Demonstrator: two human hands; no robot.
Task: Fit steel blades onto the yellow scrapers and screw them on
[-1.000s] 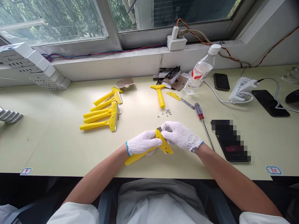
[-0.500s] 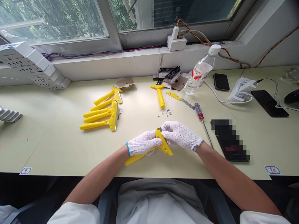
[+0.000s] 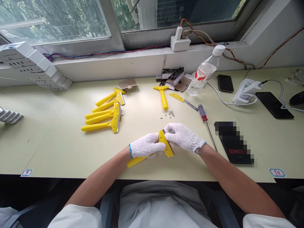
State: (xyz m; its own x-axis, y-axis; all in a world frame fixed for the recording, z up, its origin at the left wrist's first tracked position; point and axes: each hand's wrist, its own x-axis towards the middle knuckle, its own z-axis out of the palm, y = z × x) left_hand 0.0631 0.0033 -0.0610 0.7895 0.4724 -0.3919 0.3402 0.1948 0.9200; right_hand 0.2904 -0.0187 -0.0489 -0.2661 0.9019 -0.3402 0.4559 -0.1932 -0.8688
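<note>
Gloves [image 3: 182, 137] hide most of what I need from here. The left hand [image 3: 146, 145] is closed around the handle of a yellow plastic scraper [image 3: 166, 146], and the right hand [image 3: 182, 136] pinches its head. Those fingers cover the join, so I cannot make out how the blade [image 3: 163, 130] sits; only a grey sliver shows. The scraper is held near the front edge of the desk [image 3: 59, 152]. Beyond the right hand lie a red-handled screwdriver [image 3: 203, 117] and small screws [image 3: 170, 113]. A phone [image 3: 234, 142] to the right is pixelated.
</note>
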